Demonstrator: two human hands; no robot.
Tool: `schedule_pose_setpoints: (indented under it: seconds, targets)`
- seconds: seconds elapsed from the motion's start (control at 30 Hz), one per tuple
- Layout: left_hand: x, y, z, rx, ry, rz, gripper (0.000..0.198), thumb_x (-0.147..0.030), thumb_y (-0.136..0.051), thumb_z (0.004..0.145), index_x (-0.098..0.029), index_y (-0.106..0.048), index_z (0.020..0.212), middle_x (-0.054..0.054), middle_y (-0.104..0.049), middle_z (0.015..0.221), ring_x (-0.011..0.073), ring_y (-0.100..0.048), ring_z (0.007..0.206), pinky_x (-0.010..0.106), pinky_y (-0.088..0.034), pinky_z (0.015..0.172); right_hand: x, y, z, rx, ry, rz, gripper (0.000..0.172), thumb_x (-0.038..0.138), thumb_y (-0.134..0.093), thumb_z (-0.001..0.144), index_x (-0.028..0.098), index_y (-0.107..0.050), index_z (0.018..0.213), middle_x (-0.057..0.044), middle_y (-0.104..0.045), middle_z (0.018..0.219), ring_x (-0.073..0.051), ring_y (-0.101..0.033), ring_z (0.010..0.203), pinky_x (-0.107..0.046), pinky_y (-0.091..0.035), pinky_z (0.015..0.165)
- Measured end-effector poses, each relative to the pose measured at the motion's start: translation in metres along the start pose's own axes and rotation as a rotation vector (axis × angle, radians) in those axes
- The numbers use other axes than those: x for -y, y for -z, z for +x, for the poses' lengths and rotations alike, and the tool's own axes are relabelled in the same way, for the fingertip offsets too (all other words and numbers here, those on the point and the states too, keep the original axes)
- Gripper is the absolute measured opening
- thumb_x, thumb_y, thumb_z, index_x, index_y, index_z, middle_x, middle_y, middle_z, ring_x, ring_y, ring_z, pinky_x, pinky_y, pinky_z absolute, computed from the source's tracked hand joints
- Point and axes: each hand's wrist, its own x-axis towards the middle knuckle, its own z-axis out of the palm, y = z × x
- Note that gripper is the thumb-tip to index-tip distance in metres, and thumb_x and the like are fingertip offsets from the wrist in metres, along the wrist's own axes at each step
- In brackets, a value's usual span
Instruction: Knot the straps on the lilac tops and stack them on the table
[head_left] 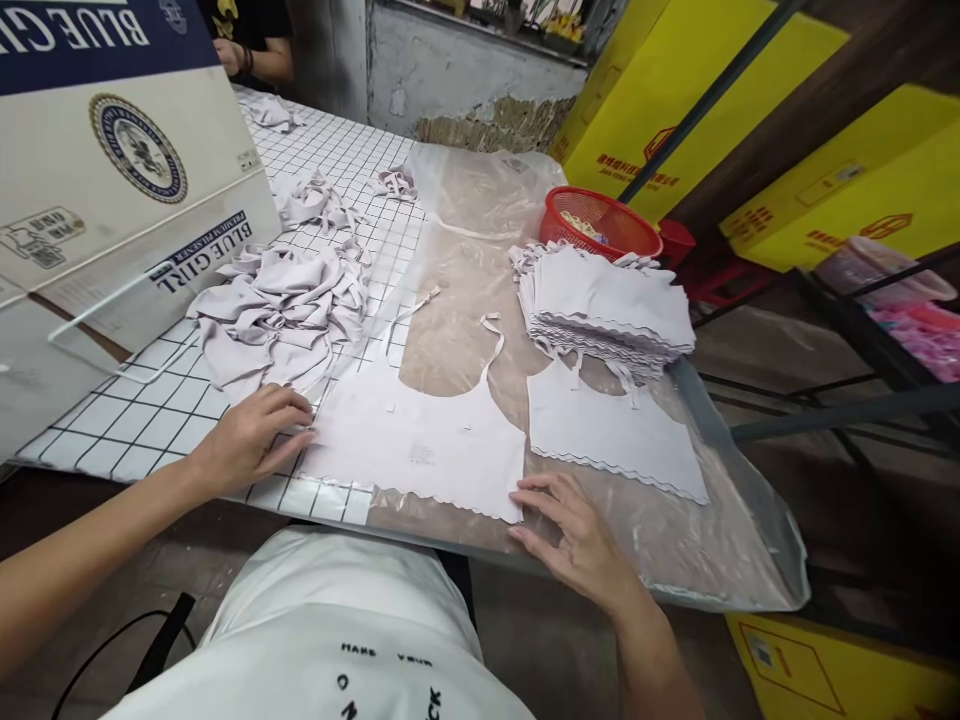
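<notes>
At the far left, a large white and blue carton [142, 120] is seen beyond the left hand, and behind it, a part of another person's arm [271, 64] is shown. A crumpled heap of pale garments [281, 310] is lying just beyond the left hand [259, 435], upon a checked table cover [379, 130]. The left hand is half open, its fingers bent loosely at the left edge of a flat garment [427, 430]; whether the cloth is pinched there cannot be told. This garment is spread between the two hands, its straps pointed away from them, and its right part is laid over a clear plastic sheet [465, 270]. By the right hand [566, 530], its lower right corner is touched; the thumb and fingers are held apart around that corner, and no firm grip is seen. Beyond the right hand, other scalloped garments [611, 420] are placed flat, and farther away, a thick stack [607, 305] is piled. Behind this stack, a red basket [600, 222] is set, with yellow boxes [697, 85] standing behind it.
</notes>
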Motion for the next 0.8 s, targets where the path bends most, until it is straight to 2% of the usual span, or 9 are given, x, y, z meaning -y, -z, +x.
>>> schedule_pose_setpoints:
  seconds: [0.07, 0.17, 0.23, 0.3, 0.4, 0.53, 0.67, 0.8]
  targets:
    - [-0.011, -0.003, 0.003, 0.079, -0.034, -0.020, 0.013, -0.031, -0.059, 0.093, -0.020, -0.064, 0.096, 0.008, -0.065, 0.101, 0.0222, -0.057, 0.093, 0.035, -0.046, 0.080, 0.002, -0.006, 0.002, 0.011, 0.005, -0.015, 0.022, 0.033, -0.068, 0.087, 0.026, -0.068, 0.107, -0.010, -0.068, 0.106, -0.027, -0.063, 0.100, -0.045, -0.052, 0.085]
    - [-0.028, -0.014, 0.009, 0.200, -0.065, -0.054, 0.014, -0.032, -0.056, 0.094, -0.020, -0.064, 0.094, 0.008, -0.065, 0.099, 0.0210, -0.056, 0.089, 0.034, -0.044, 0.077, 0.003, -0.015, 0.009, 0.012, 0.008, -0.043, 0.006, 0.027, -0.062, 0.091, 0.024, -0.068, 0.093, -0.007, -0.069, 0.092, -0.024, -0.063, 0.088, -0.040, -0.049, 0.076]
    - [-0.035, -0.021, 0.012, 0.206, -0.046, -0.094, 0.017, -0.028, -0.049, 0.097, -0.020, -0.062, 0.090, 0.007, -0.064, 0.091, 0.0197, -0.054, 0.083, 0.033, -0.043, 0.074, 0.004, -0.017, 0.014, -0.002, -0.001, -0.041, 0.013, 0.025, -0.057, 0.094, 0.023, -0.065, 0.084, -0.005, -0.068, 0.083, -0.022, -0.061, 0.080, -0.037, -0.046, 0.071]
    - [-0.037, -0.023, 0.015, 0.215, 0.012, -0.169, 0.021, -0.027, -0.044, 0.099, -0.019, -0.060, 0.087, 0.006, -0.061, 0.085, 0.0181, -0.052, 0.077, 0.030, -0.042, 0.071, 0.007, -0.017, 0.019, -0.011, -0.010, 0.000, 0.018, 0.024, -0.054, 0.096, 0.023, -0.063, 0.081, -0.004, -0.067, 0.079, -0.021, -0.059, 0.076, -0.036, -0.045, 0.070]
    - [-0.039, -0.017, 0.021, 0.299, 0.129, -0.301, 0.023, -0.032, -0.046, 0.098, -0.019, -0.059, 0.083, 0.004, -0.058, 0.083, 0.0149, -0.051, 0.070, 0.026, -0.042, 0.065, 0.013, -0.017, 0.026, -0.034, -0.023, 0.079, 0.017, 0.024, -0.053, 0.096, 0.023, -0.060, 0.081, -0.004, -0.066, 0.079, -0.020, -0.059, 0.076, -0.035, -0.046, 0.072]
    - [-0.042, -0.006, 0.029, 0.400, 0.254, -0.406, 0.027, -0.038, -0.049, 0.094, -0.019, -0.059, 0.079, 0.003, -0.059, 0.081, 0.0140, -0.052, 0.067, 0.025, -0.042, 0.062, 0.021, -0.026, 0.034, 0.018, 0.000, 0.055, 0.011, 0.032, -0.067, 0.090, 0.022, -0.061, 0.089, -0.005, -0.067, 0.088, -0.022, -0.060, 0.085, -0.037, -0.046, 0.077]
    - [-0.041, -0.004, 0.032, 0.405, 0.374, -0.465, 0.031, -0.042, -0.048, 0.094, -0.018, -0.059, 0.078, 0.002, -0.058, 0.075, 0.0141, -0.051, 0.065, 0.025, -0.040, 0.061, 0.023, -0.036, 0.040, 0.023, -0.012, -0.004, 0.007, 0.028, -0.067, 0.089, 0.022, -0.063, 0.091, -0.006, -0.067, 0.090, -0.023, -0.059, 0.088, -0.038, -0.045, 0.078]
    - [-0.041, -0.013, 0.027, 0.362, 0.251, -0.366, 0.026, -0.044, -0.056, 0.090, -0.019, -0.059, 0.085, 0.004, -0.060, 0.087, 0.0165, -0.053, 0.074, 0.027, -0.042, 0.067, 0.021, -0.040, 0.042, 0.024, -0.003, 0.012, 0.007, 0.027, -0.068, 0.089, 0.023, -0.063, 0.091, -0.005, -0.067, 0.089, -0.023, -0.058, 0.087, -0.037, -0.045, 0.077]
